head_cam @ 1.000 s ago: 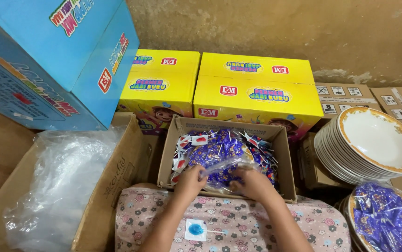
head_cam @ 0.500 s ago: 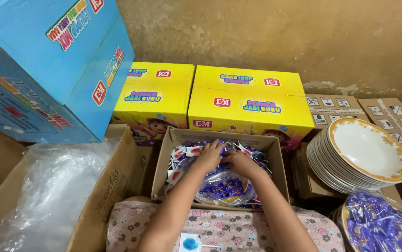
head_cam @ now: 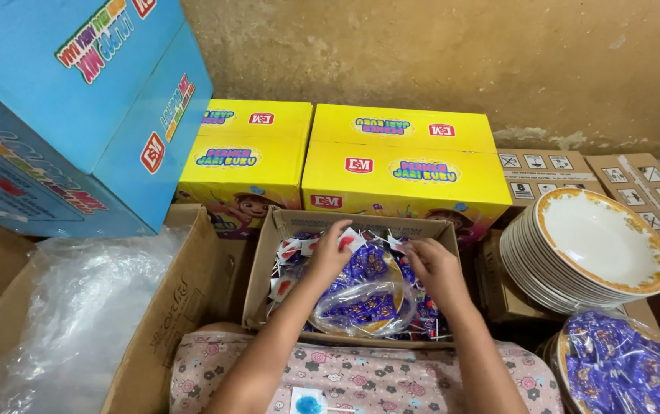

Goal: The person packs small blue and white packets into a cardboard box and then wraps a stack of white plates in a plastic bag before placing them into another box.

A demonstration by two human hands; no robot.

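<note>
**Both hands deep in the sweets carton**

The left hand [head_cam: 330, 257] and the right hand [head_cam: 435, 268] are both inside a small open cardboard box [head_cam: 264, 268] filled with purple-wrapped sweets [head_cam: 367, 264]. The left fingers [head_cam: 340, 234] curl loosely over the heap at the far side of the box, touching the wrappers; whether they pinch one cannot be told. The right fingers [head_cam: 416, 249] are bent down narrowly into the sweets, grip likewise unclear. Just below both sets of fingers, toward the person, lies a clear plastic bag [head_cam: 360, 307] of the same sweets, resting on the pile between the forearms.

Beyond the fingers stand two yellow cartons [head_cam: 395, 161] side by side against the wall. To the right of the right fingers sits a stack of white plates with golden rims [head_cam: 598, 245], and nearer the person a plate heaped with bagged purple sweets [head_cam: 625, 368]. Left of the left fingers is a larger cardboard box holding crumpled clear plastic [head_cam: 77, 307], with a big blue carton [head_cam: 77, 107] above it.
</note>
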